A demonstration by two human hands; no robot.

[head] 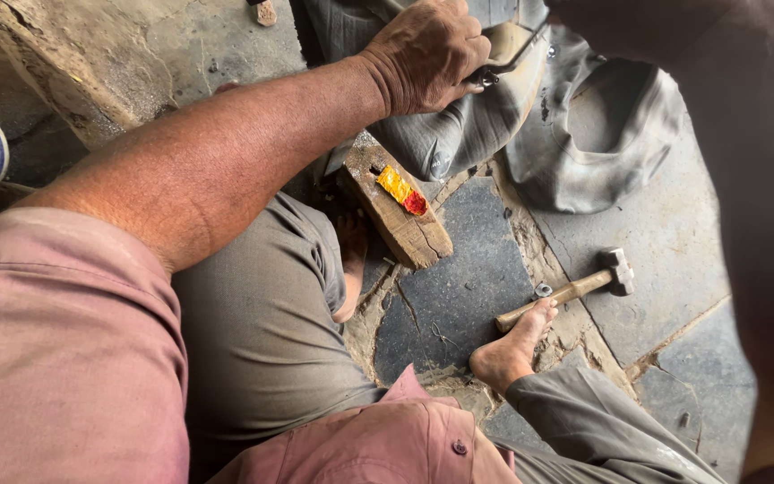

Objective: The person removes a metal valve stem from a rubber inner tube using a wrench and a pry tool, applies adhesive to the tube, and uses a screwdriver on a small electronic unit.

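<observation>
Under left grip, metal tool, rubber tube

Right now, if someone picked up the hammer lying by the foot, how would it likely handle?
The hammer would probably feel head-heavy: a chunky metal head on a slim wooden handle. It looks rigid, not floppy. Lying flat on the stone floor, it seems unlikely to roll far if pushed, since the head sticks out sideways.

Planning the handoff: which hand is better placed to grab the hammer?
Right, probably. Left hand is clenched on a metal tool at the rubber tube; hammer lies on the right arm side, that hand unseen.
</observation>
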